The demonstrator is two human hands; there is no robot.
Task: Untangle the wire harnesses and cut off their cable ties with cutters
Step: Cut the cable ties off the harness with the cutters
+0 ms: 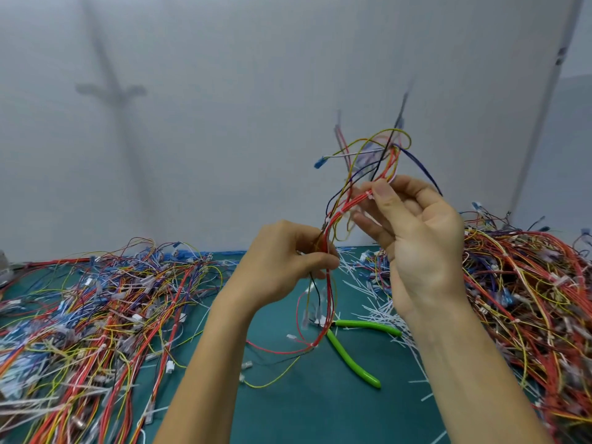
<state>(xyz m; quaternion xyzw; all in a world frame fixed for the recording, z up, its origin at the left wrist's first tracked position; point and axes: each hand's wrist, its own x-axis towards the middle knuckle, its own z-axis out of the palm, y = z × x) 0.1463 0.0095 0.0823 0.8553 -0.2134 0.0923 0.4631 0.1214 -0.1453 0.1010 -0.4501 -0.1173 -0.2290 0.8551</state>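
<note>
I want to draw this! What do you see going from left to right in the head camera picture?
Left wire pile → left hand → right hand → right wire pile. Both hands hold one wire harness; green cutters lie on the table below it.

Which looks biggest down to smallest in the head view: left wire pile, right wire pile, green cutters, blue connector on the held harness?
1-2: left wire pile and right wire pile, both run off frame, unranked.
3: green cutters.
4: blue connector.

No legible text, label or number anywhere.
</note>
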